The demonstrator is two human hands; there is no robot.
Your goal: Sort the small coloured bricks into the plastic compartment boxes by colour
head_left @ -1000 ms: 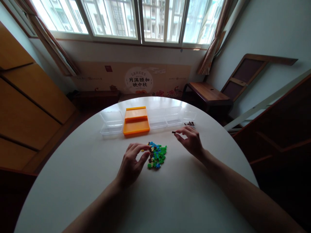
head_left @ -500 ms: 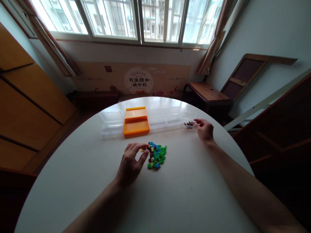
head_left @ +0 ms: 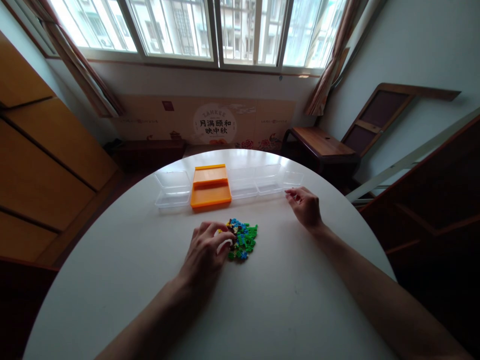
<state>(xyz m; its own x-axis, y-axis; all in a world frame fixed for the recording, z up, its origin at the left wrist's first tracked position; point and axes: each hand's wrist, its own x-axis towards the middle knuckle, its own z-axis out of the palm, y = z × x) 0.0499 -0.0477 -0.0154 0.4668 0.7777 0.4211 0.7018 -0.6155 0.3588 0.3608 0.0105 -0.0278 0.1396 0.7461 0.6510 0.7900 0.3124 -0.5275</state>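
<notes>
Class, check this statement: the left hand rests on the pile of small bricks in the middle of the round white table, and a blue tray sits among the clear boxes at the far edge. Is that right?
Not quite. The tray is orange, not blue, as the head view shows. The rest stands: the left hand rests on the pile of small bricks on the round white table, and the tray sits among the clear boxes at the far edge.
</notes>
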